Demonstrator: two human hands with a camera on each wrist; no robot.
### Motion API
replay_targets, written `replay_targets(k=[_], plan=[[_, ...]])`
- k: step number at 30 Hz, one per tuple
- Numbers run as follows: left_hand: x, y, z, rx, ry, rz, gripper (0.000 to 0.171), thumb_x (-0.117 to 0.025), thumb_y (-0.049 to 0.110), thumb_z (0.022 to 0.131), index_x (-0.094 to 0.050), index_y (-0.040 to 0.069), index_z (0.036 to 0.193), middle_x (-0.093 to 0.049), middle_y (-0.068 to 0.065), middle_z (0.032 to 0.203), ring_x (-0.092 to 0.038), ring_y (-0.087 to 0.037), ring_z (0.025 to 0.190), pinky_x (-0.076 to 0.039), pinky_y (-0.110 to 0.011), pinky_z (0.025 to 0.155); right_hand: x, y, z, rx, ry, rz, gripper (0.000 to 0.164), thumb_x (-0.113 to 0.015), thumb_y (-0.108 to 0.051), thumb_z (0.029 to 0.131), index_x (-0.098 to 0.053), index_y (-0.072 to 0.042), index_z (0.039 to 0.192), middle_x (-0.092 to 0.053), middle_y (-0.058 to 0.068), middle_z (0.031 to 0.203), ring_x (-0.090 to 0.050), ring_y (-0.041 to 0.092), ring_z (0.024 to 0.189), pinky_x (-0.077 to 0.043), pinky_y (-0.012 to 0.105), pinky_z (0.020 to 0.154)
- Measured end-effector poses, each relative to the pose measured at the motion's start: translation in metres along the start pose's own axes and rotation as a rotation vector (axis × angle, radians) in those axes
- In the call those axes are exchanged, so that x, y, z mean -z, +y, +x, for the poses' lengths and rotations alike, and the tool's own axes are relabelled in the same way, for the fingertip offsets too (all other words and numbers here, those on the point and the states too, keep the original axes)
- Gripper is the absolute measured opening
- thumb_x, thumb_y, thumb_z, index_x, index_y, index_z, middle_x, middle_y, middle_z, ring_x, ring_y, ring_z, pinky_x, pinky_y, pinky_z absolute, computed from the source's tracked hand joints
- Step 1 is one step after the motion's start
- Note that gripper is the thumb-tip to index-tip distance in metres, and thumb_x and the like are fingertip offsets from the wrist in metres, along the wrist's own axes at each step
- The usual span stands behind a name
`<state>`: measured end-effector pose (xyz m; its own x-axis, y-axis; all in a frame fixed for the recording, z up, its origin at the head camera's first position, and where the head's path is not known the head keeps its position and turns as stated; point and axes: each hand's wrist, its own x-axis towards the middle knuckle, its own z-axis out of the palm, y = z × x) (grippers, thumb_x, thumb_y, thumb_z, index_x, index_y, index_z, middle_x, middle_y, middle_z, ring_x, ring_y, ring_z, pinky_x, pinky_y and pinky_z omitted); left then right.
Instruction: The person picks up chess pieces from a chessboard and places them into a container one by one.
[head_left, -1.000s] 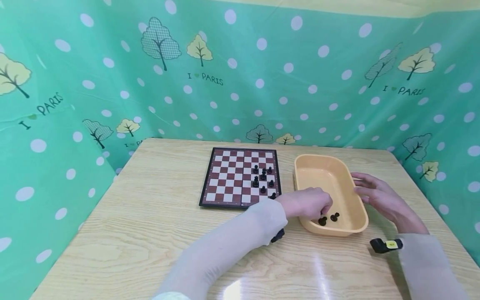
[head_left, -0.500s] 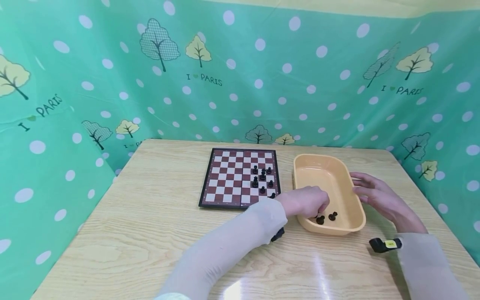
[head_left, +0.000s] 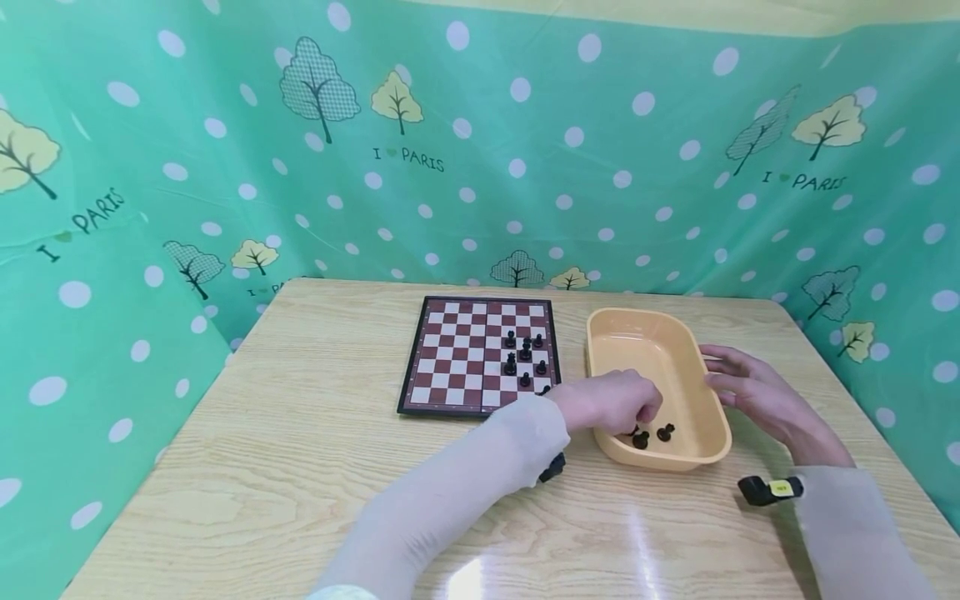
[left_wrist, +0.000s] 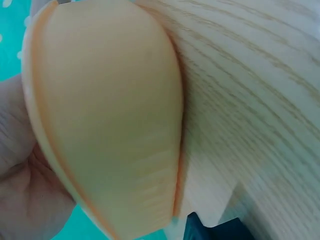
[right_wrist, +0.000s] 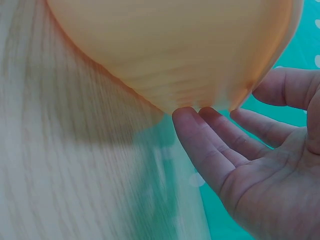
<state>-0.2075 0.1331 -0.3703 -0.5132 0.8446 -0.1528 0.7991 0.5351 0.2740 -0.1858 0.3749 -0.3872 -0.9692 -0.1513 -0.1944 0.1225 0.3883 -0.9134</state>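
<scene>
My left hand (head_left: 618,402) reaches over the near-left rim of an orange plastic tray (head_left: 675,367), knuckles up and fingers pointing down inside. Its fingertips are hidden in the head view, and in the left wrist view the tray wall (left_wrist: 110,115) covers them, so whether they pinch a piece cannot be told. Close to that hand lie a black chess piece (head_left: 641,440) and a black king-like piece (head_left: 665,432). On the tray's right side, my right hand (head_left: 761,400) touches the outer wall with extended fingers (right_wrist: 200,145), its thumb by the rim.
Left of the tray lies a brown-and-white chessboard (head_left: 453,354) in a black frame. Several black chess pieces (head_left: 511,365) stand on its right half. The left sleeve (head_left: 450,492) crosses the wooden table (head_left: 300,417) in front. A green dotted curtain (head_left: 480,167) surrounds the table.
My left hand stays low in the tray, shifting slightly left and then back to the right. The right hand keeps its place at the tray's side. The board looks unchanged.
</scene>
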Motion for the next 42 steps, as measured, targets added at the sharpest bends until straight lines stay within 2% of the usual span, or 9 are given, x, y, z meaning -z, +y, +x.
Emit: replay_targets(k=[6,12,19,27,33,42], plan=[[0.009,-0.005,-0.007,-0.054,0.047,-0.091,0.027,-0.064,-0.008,0.076,-0.067,0.016,0.087,-0.059,0.011,0.082,-0.052,-0.002,0.08,-0.04,-0.009,0.069,0.0,-0.001,0.0,-0.005,0.002,-0.007,0.066,-0.051,-0.021,0.099,-0.015,0.001,0.15,-0.03,0.029,0.144,-0.055,-0.003,0.1,-0.051,0.021,0.084],[0.018,-0.008,-0.02,-0.085,0.069,-0.134,0.032,-0.062,-0.01,0.073,-0.069,0.012,0.094,-0.064,0.008,0.089,-0.053,0.0,0.083,-0.04,-0.006,0.073,-0.001,-0.001,0.0,-0.008,0.0,0.002,0.066,-0.052,-0.02,0.099,-0.015,0.001,0.15,-0.029,0.03,0.144,-0.055,-0.003,0.1,-0.051,0.022,0.084],[0.025,-0.021,-0.042,-0.13,0.092,-0.202,0.023,-0.067,-0.004,0.079,-0.067,0.01,0.098,-0.067,0.003,0.096,-0.055,0.001,0.085,-0.041,-0.005,0.076,-0.001,0.001,0.0,0.005,-0.006,0.014,0.067,-0.052,-0.019,0.099,-0.014,0.002,0.15,-0.028,0.031,0.144,-0.056,-0.003,0.1,-0.051,0.023,0.084],[0.033,-0.044,-0.072,-0.093,0.171,-0.206,0.017,-0.064,-0.001,0.082,-0.066,0.01,0.093,-0.066,0.003,0.093,-0.056,-0.002,0.084,-0.044,-0.009,0.075,-0.002,0.0,0.0,0.01,-0.002,-0.007,0.067,-0.052,-0.02,0.099,-0.014,0.002,0.15,-0.029,0.032,0.144,-0.055,-0.003,0.1,-0.051,0.023,0.084],[0.033,-0.067,-0.095,-0.053,0.241,-0.214,0.014,-0.064,0.0,0.083,-0.067,0.012,0.09,-0.066,0.001,0.09,-0.057,-0.004,0.081,-0.046,-0.012,0.073,-0.002,0.0,0.001,-0.002,0.007,-0.007,0.066,-0.052,-0.02,0.099,-0.015,0.001,0.15,-0.031,0.03,0.144,-0.056,-0.002,0.1,-0.051,0.022,0.083],[0.029,-0.095,-0.119,0.028,0.284,-0.268,0.014,-0.066,0.002,0.085,-0.068,0.007,0.098,-0.067,-0.002,0.096,-0.059,-0.007,0.085,-0.049,-0.017,0.075,-0.001,0.0,0.0,0.004,0.007,-0.016,0.066,-0.052,-0.021,0.099,-0.015,0.001,0.15,-0.031,0.03,0.143,-0.055,-0.002,0.101,-0.051,0.022,0.084]])
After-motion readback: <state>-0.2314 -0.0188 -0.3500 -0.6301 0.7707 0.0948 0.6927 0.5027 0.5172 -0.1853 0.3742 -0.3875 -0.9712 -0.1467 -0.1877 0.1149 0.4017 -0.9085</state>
